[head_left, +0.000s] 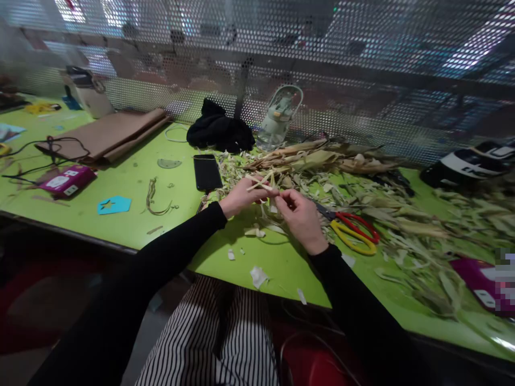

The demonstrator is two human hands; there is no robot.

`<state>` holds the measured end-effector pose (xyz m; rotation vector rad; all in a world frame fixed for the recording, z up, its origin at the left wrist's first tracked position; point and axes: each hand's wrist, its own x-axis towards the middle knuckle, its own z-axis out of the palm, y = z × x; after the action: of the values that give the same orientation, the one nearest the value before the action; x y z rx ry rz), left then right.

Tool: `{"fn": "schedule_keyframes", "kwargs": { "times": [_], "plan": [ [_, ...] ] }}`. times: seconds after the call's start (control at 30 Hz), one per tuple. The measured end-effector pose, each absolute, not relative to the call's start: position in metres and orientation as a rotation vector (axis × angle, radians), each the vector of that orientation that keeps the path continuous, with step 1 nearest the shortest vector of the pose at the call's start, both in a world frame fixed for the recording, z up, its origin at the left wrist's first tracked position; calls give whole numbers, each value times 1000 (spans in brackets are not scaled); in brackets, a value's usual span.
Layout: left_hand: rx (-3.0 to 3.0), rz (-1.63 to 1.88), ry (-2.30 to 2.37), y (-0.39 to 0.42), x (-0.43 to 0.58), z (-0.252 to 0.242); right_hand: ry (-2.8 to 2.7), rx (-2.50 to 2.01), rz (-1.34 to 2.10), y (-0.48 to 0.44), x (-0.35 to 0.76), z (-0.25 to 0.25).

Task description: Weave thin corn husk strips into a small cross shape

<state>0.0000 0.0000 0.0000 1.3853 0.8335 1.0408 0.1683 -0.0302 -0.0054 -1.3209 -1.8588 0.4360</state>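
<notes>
Between my fingers is a small star-like piece of pale dried husk strips (261, 183), its ends sticking out above the hands. My left hand (246, 196) is closed around its lower left side. The fingertips of my right hand (300, 217) pinch at its right edge, close to the left fingers; what exactly lies between them is too small to make out. Scissors with one red and one yellow handle (354, 231) lie just right of my right hand. A black phone (207, 172) rests left of my left hand, and husk scraps surround both hands.
Dried husks (322, 158) pile up behind and to the right. A pale green bottle (277, 120) and black cloth (219, 128) stand at the mesh partition. Leftward are a blue star-cut card (114, 205), a purple box (68, 180) and brown paper (108, 134). A black bottle (462, 163) lies right.
</notes>
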Motion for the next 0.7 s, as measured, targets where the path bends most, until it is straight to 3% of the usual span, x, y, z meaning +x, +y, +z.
{"fn": "schedule_keyframes", "kwargs": {
  "times": [0.13,0.7],
  "plan": [
    [1386,1035,813,-2,-2,4,-1814,-1299,422,-34,167,-6],
    [1480,1035,789,-6,0,5,-2016,-1307,-198,-38,168,-11]
  ]
}}
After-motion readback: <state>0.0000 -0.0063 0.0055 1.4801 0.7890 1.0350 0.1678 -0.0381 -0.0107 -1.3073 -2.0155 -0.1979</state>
